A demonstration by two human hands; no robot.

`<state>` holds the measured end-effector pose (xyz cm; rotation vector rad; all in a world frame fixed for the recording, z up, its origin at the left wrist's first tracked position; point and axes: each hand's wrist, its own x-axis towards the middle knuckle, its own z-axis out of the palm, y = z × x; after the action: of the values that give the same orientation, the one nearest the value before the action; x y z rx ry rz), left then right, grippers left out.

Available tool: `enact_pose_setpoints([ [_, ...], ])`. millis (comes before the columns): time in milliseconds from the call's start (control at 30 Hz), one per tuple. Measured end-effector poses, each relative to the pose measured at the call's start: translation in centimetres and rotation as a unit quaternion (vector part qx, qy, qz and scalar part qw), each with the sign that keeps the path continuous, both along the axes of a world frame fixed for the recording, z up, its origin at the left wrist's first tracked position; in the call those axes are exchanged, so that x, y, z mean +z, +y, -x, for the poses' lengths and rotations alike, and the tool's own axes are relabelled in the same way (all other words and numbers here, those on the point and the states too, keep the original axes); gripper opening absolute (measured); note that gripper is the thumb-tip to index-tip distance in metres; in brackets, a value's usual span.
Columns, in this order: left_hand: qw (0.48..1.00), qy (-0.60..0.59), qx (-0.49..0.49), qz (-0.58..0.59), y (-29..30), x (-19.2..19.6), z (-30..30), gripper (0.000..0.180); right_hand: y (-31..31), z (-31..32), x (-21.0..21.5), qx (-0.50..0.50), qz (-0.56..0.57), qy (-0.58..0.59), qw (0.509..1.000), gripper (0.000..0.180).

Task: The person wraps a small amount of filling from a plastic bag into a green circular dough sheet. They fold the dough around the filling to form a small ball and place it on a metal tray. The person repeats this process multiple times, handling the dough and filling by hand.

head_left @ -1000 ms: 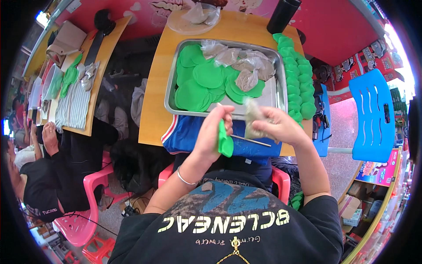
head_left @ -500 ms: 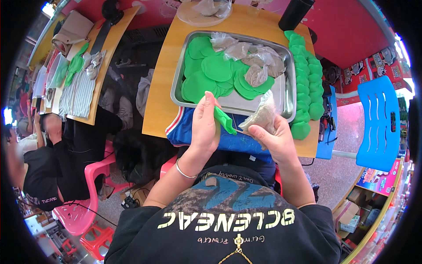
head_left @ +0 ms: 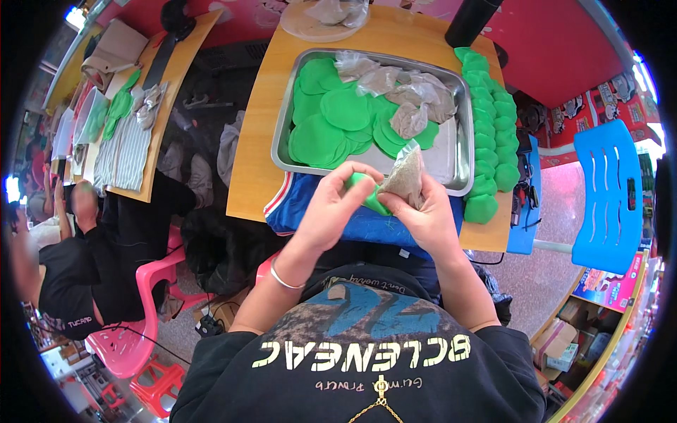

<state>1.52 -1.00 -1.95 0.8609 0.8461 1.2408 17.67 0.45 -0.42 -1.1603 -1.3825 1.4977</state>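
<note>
Between the thumb and fingers of my left hand (head_left: 337, 206) is a green pouch (head_left: 374, 195), soft and partly folded, perhaps a balloon. My right hand (head_left: 427, 218) grips a small clear plastic bag (head_left: 405, 172) of grey-beige grains, its narrow end pointing up. The bag and the green pouch meet in front of me, but my fingers hide exactly how they touch. Just beyond my hands, a metal tray (head_left: 462, 166) holds flat green discs (head_left: 315, 139) in overlapping piles, with several more filled bags (head_left: 410, 118) at its far right.
Rounded green pieces (head_left: 486, 127) line the table's right edge. A blue cloth (head_left: 321, 204) lies at the near edge. A black cylinder (head_left: 474, 21) and a round plastic lid (head_left: 310, 27) stand at the back. A blue chair (head_left: 606, 197) is at right; another person sits at left.
My hands have come together. The green pouch, hanging apart from the bag before, is now up against it. The bag has shifted slightly left and stands more upright.
</note>
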Motion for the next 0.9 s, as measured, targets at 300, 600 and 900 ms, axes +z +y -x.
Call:
enact_pose_setpoints([
  [300,0.994,0.094,-0.018,-0.061,-0.1,-0.7,1.2,0.007,1.2,-1.3,1.9,0.092,0.025,-0.041,0.995,0.029],
  [600,0.996,-0.023,0.083,-0.017,-1.1,-1.2,-1.4,0.006,1.2,-1.0,0.8,0.068,-0.077,-0.079,0.992,0.027],
  [900,0.993,-0.053,0.103,0.004,-1.2,-1.5,-2.1,0.009,1.3,-2.2,0.9,0.147,0.151,0.068,0.975,0.02],
])
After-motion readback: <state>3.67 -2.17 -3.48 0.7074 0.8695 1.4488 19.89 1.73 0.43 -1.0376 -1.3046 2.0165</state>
